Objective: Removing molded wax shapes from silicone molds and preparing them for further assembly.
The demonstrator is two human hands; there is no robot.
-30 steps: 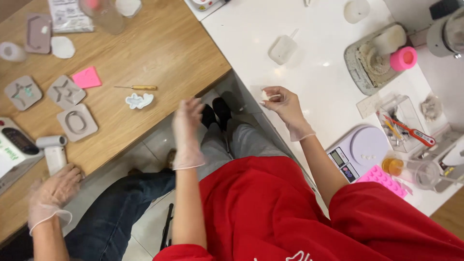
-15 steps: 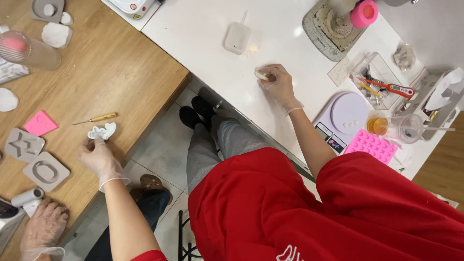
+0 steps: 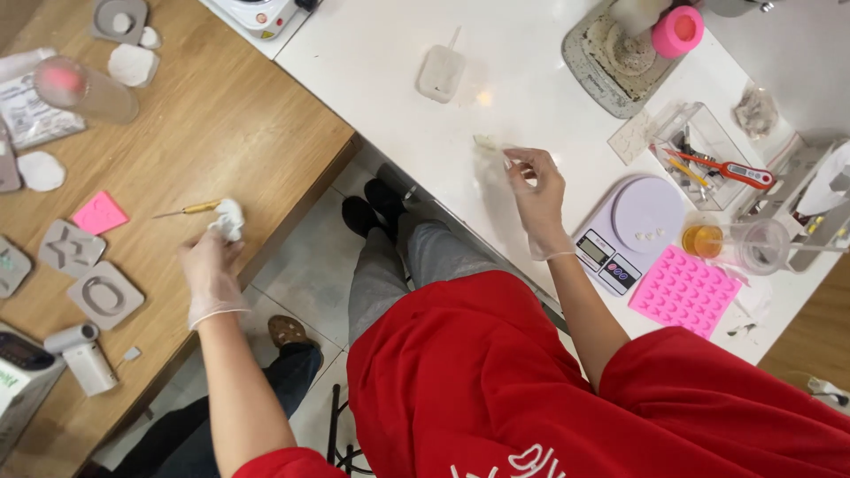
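Fingers of the gloved left hand (image 3: 211,270) close on a small white moulded piece (image 3: 229,218) near the wooden table's (image 3: 266,106) edge, with a yellow-handled pick (image 3: 188,210) at 9 o'clock of it and a pink pad (image 3: 99,213) beyond. The gloved right hand (image 3: 538,190) hovers over the white counter (image 3: 398,88), thumb and forefinger narrowed to a pinch, though whether they hold anything I cannot tell; a scale (image 3: 624,230) sits at 4 o'clock. The piece looks brittle and sits close to the edge, so a loose 1-handed grip could drop it onto the tiled floor (image 3: 301,274).

Wooden table (image 3: 266,115) beside white counter (image 3: 372,62), tiled floor (image 3: 301,274) between.
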